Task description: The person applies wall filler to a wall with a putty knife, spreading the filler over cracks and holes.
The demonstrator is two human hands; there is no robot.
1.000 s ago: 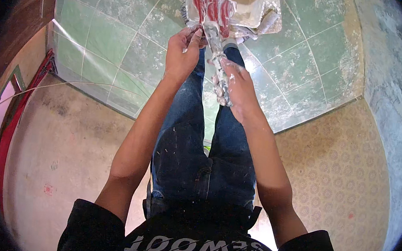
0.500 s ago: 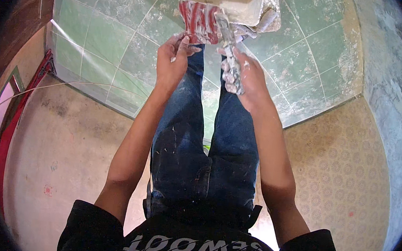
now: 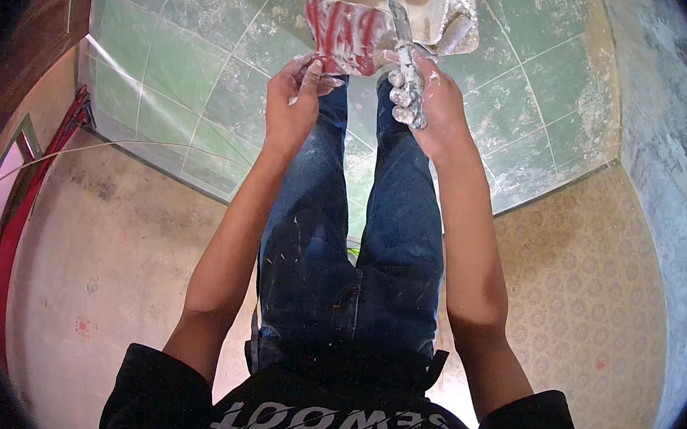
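My left hand (image 3: 298, 84) pinches the near edge of a red flat spreader (image 3: 344, 39), which is streaked with white paste. Gripped by its handle in my right hand (image 3: 429, 91) is a narrow-bladed putty knife (image 3: 401, 22), its handle caked with the same paste. The knife's blade points up and away from me, just right of the spreader. White paste coats the fingers of both hands. Past the two tools lies a pale rectangular tub (image 3: 423, 1), partly hidden behind them; the depth of what it holds is unclear.
Green floor tiles (image 3: 185, 62) spattered with white lie under the tub. A grey object (image 3: 457, 35) rests at the tub's right corner. A bluish plastered wall (image 3: 660, 144) rises on the right, and a thin cable (image 3: 145, 142) curves across the left.
My right hand has shifted slightly up, and the knife has swung from across the spreader's right edge to beside it. The left hand and the spreader have barely moved.
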